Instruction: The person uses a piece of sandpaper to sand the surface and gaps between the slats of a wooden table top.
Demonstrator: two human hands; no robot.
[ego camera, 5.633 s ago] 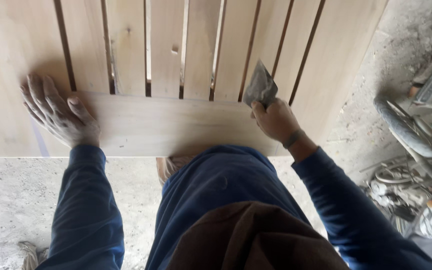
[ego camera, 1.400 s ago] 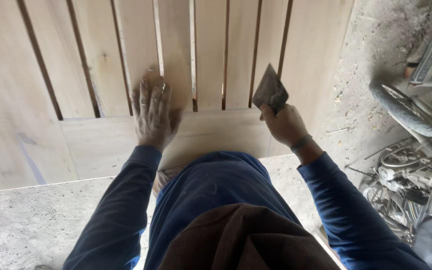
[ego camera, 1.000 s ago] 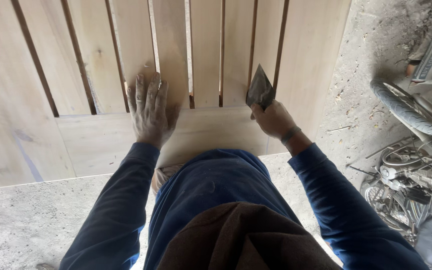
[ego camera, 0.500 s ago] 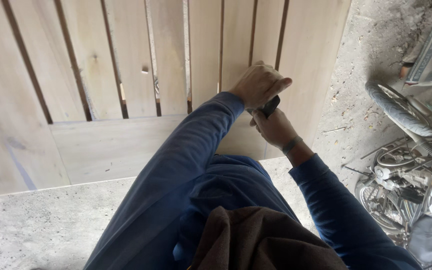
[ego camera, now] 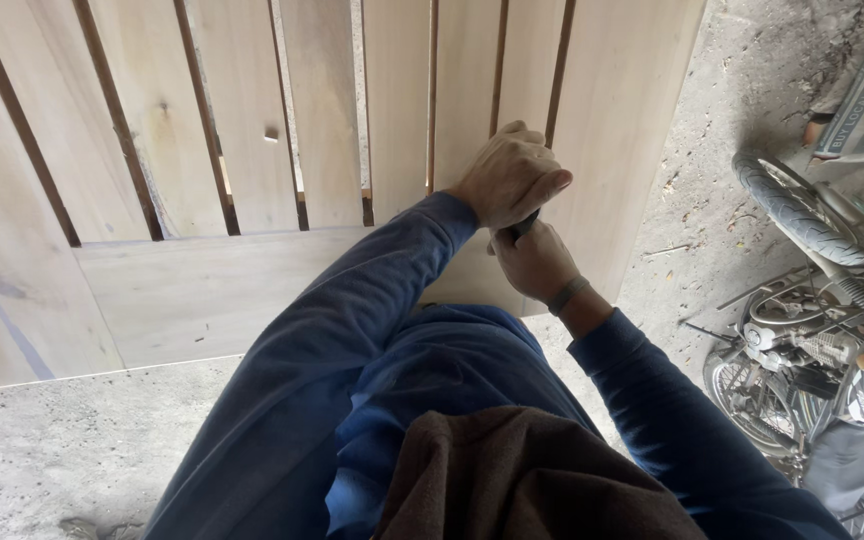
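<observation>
From the head camera: one slatted wooden panel lies flat, with about seven pale slats split by dark gaps above one broad cross board. Two hands meet at its right side. The left hand is curled over the right hand, both pressed around one small dark object, probably folded sandpaper, mostly hidden between them. One motorbike stands on the concrete floor to the right.
</observation>
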